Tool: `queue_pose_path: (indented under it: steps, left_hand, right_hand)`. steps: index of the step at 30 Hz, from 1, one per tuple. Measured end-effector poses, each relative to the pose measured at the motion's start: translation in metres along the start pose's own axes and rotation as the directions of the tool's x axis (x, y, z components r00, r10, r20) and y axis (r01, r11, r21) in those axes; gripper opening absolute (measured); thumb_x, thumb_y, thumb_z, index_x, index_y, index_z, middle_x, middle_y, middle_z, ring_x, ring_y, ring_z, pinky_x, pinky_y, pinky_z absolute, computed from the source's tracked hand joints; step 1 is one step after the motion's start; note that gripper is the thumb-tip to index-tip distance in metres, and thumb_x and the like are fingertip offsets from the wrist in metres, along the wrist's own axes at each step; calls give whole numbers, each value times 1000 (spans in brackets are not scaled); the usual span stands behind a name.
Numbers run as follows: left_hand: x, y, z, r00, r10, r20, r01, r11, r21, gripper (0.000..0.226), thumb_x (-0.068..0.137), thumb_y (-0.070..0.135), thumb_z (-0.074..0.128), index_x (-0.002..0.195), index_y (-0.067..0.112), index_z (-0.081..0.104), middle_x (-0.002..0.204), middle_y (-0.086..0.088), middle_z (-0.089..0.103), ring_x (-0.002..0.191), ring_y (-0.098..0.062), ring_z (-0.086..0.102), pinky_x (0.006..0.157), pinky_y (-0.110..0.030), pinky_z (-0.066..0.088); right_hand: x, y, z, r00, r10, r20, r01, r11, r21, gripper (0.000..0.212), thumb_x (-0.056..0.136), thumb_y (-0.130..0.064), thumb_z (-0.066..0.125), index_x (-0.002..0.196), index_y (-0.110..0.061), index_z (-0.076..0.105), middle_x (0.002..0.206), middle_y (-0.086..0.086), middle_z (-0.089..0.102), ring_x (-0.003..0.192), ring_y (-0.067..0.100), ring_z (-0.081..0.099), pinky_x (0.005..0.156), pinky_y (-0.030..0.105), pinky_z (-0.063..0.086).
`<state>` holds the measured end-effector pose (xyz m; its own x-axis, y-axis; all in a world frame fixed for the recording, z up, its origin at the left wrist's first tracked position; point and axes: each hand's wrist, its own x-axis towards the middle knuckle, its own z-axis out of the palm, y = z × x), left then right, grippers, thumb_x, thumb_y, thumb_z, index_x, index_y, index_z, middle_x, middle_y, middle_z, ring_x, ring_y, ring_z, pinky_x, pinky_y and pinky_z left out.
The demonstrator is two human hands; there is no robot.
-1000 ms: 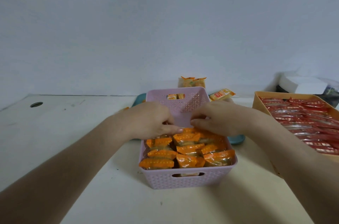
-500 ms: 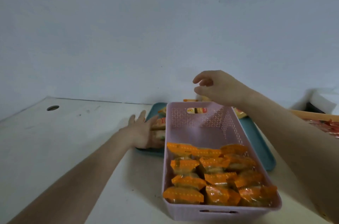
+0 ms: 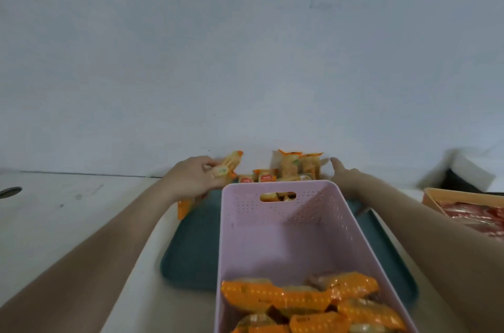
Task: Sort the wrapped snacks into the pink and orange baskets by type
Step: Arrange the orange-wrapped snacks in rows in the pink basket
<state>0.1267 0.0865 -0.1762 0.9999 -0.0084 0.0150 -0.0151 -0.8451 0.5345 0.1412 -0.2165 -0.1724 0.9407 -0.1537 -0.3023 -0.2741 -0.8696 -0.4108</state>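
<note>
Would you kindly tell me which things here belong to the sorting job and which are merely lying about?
Job: pink basket, orange-wrapped snacks inside; orange basket, red-wrapped snacks inside; unsorted snacks beyond; teal tray; left hand gripping one snack; right hand open beside them.
Lying about: white box; table hole.

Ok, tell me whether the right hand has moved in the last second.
Yes. The right hand has moved away from the person: from over the packed snacks inside the pink basket to beyond its far right corner, fingers straight.
</note>
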Motion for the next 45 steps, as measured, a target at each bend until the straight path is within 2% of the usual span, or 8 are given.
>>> queue_pose_path:
  steps: [3, 6, 9, 20, 31, 39, 42, 45]
  left_hand:
    - [28, 5, 10, 960, -23, 278, 120, 933, -338, 71, 76, 56, 73, 136, 30, 48, 124, 4, 59, 108, -18, 59, 89, -36, 51]
    - [42, 10, 21, 909, 58, 413, 129, 903, -410, 73, 68, 54, 81, 132, 44, 48, 135, 3, 54, 115, -18, 59, 96, -40, 52]
    - [50, 23, 26, 864, 156, 478, 100, 878, -467, 58, 76, 40, 79, 126, 48, 51, 132, 3, 53, 112, -15, 60, 86, -30, 56]
    - [31, 48, -4, 896, 376, 235, -15, 557, -830, 59, 76, 3, 72, 131, 20, 59, 126, -7, 66, 104, -28, 68, 81, -38, 59]
    - [-74, 108, -34, 837, 543, -65, -418, 560, -715, 37, 85, 30, 68, 121, 24, 58, 104, 4, 70, 94, -13, 68, 74, -26, 56]
    - [-112, 98, -1, 881, 456, -123, -460, 768, -446, 22, 76, 38, 71, 90, 28, 58, 79, 19, 64, 75, 7, 60, 70, -12, 45]
    - [-115, 93, -5, 901, 405, -154, -434, 848, -304, 23, 75, 35, 78, 77, 29, 56, 66, 18, 57, 62, 4, 53, 59, -16, 39]
    - [-120, 88, -8, 924, 371, -94, -383, 895, -230, 46, 69, 42, 82, 105, 31, 56, 83, 18, 64, 71, 0, 60, 62, -18, 43]
  right_hand:
    - [21, -5, 4, 998, -63, -11, 62, 996, -59, 73, 77, -62, 57, 138, -28, 36, 131, 16, 48, 112, 32, 50, 73, 39, 55]
    - [28, -10, 8, 980, -196, 32, 190, 973, 127, 91, 51, -72, 67, 129, -30, 47, 126, 3, 56, 108, 23, 56, 72, 27, 49]
    - [28, -15, 11, 939, -328, 101, 273, 892, 361, 59, 75, -38, 78, 121, -28, 42, 112, -1, 59, 88, 9, 59, 59, 14, 46]
    - [8, -34, -9, 846, -532, 37, 259, 471, 843, 53, 77, 0, 75, 124, -14, 56, 114, 16, 69, 98, 34, 70, 81, 46, 58]
    - [-90, -34, -50, 678, -702, -218, 624, 393, 676, 31, 82, 10, 63, 112, 3, 65, 111, 20, 70, 103, 30, 68, 91, 40, 56]
    - [-128, -10, -4, 680, -689, -252, 708, 525, 472, 16, 77, 5, 71, 85, -9, 70, 80, 8, 72, 71, 6, 67, 67, 19, 52]
    - [-128, -5, -1, 731, -617, -292, 679, 620, 393, 42, 70, -20, 84, 105, -16, 60, 85, 0, 67, 73, 10, 65, 68, 25, 53]
    - [-131, -4, -3, 718, -624, -309, 695, 662, 281, 63, 65, -36, 85, 114, -27, 45, 86, 3, 67, 76, 20, 66, 74, 34, 56]
